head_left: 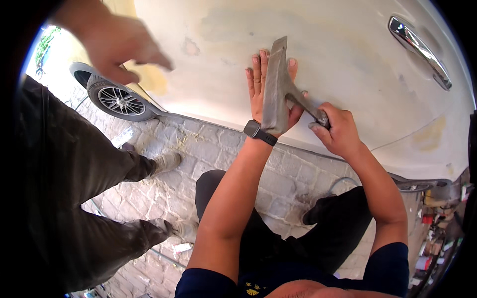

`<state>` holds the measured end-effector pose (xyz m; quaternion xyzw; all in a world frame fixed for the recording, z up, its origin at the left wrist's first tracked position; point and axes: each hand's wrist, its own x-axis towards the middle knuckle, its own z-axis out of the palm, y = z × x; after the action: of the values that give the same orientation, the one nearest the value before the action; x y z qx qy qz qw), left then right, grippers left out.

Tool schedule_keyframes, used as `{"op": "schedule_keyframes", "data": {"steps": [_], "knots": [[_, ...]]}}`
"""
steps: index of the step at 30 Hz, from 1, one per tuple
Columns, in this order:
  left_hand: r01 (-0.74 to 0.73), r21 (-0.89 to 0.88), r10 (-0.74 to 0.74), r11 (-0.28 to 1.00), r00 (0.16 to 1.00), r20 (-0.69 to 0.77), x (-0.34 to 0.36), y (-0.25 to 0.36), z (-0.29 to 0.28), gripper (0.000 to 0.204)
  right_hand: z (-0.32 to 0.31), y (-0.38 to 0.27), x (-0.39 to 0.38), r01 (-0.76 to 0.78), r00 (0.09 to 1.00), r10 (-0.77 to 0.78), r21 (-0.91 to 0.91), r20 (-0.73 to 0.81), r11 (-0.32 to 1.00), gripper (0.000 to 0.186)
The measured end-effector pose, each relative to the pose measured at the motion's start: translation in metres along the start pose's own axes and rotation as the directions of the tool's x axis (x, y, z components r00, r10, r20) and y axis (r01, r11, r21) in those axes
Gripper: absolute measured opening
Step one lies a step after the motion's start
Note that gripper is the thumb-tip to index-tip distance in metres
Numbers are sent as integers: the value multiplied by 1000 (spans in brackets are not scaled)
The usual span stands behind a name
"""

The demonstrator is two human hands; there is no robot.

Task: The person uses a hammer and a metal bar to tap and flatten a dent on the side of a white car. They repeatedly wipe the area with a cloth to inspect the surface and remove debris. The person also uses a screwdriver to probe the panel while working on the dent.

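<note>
A cream car door (338,59) with patchy primer fills the top of the view. My left hand (258,102), with a dark watch at the wrist, lies open against the door, fingers stretched upward. A long grey metal tool (276,84) crosses over that hand and hides part of it. My right hand (338,126) grips the tool's curved handle below and to the right. A chrome door handle (417,49) is at upper right.
A co-worker's hand (119,49) reaches in at upper left, above their dark-trousered legs (69,154). A car wheel (119,103) is at left. Stone paving (189,149) lies below the car, with a hose and assorted items (432,238) at lower right.
</note>
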<state>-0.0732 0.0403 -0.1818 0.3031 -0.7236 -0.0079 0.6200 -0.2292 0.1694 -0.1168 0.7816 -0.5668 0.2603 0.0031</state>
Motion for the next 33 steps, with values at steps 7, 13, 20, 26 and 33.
{"op": "schedule_keyframes", "data": {"steps": [7,13,20,26,33], "knots": [[15,47,-22,999,988,156,9,7,-7,98,-3,0,-55,166,985,-169,88,25,982,46],[-41,100,33,994,997,76,51,16,6,101,5,11,-133,-65,998,68,171,-12,983,41],[-258,246,190,934,944,269,51,-5,6,105,-4,31,-175,-215,958,276,432,-82,876,48],[130,220,-91,967,980,-179,71,-19,2,96,-18,28,-191,-202,959,277,541,-59,816,51],[70,262,-47,963,995,-93,37,8,21,96,-28,30,-203,-62,974,153,448,-169,892,50]]}}
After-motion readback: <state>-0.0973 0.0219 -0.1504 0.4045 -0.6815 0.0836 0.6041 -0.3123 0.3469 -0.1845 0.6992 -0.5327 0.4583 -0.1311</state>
